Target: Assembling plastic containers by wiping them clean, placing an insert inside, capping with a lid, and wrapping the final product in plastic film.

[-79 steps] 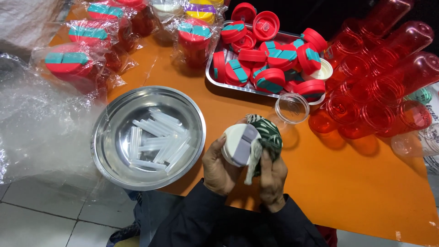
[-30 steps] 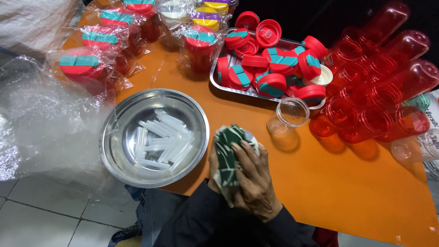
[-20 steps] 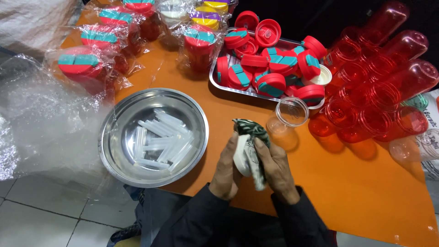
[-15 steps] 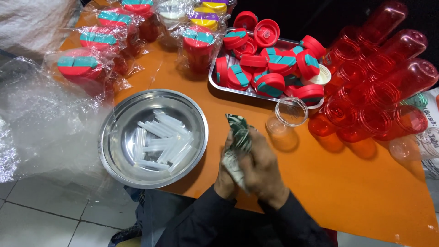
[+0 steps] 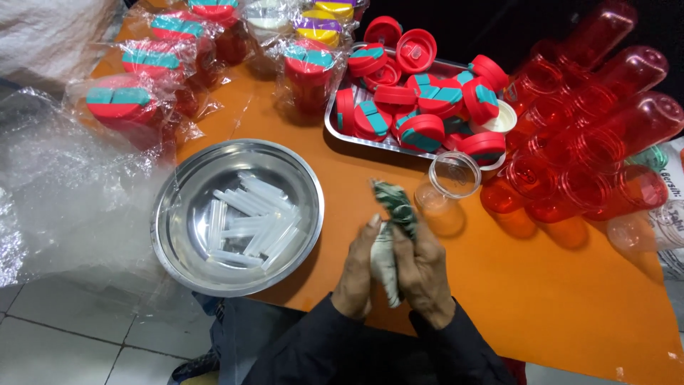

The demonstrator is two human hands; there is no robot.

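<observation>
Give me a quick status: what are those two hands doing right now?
Left hand and right hand both clamped on crumpled green-and-white cloth. Held over orange table. Round steel dish left, clear plastic cup just beyond; neither touching.

Plastic-wrapped red lidded jars (image 5: 135,85), back left

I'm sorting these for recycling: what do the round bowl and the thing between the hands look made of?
The round silver bowl looks like polished metal, probably steel: it mirrors the light. The green-and-white patterned cloth pressed between both hands looks like soft woven fabric: it bunches and creases.
</observation>
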